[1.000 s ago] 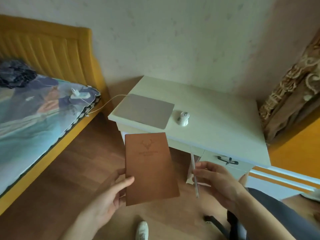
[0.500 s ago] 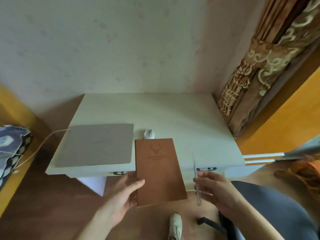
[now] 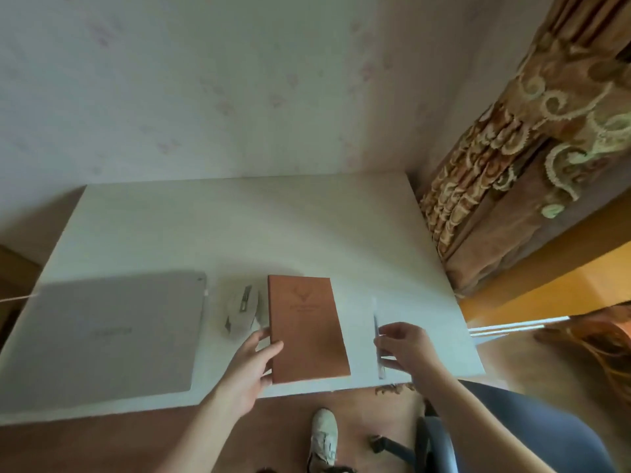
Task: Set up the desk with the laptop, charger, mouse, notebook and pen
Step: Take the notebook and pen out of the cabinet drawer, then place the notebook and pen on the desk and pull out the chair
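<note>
1. The step in hand is setting down the last two items: the brown notebook (image 3: 307, 331) and the clear pen (image 3: 377, 339) are both over the front of the white desk (image 3: 273, 230).
2. The left hand (image 3: 251, 365) grasps the notebook by its left edge, thumb on the cover and fingers underneath. The notebook looks flat on or just above the desktop; I cannot tell which.
3. The right hand (image 3: 408, 349) pinches the pen between thumb and fingertips, holding it roughly parallel to the notebook and apart from it on the right.
4. The closed grey laptop (image 3: 109, 332) lies at the left of the desk with a cable (image 3: 17, 298) leading off its left side; the white mouse (image 3: 240, 310) sits between laptop and notebook, just beside the notebook's edge.
5. The next move likely calls for slipping the left fingers out without nudging the mouse, then lowering the pen flat so it does not roll off the near edge.
</note>
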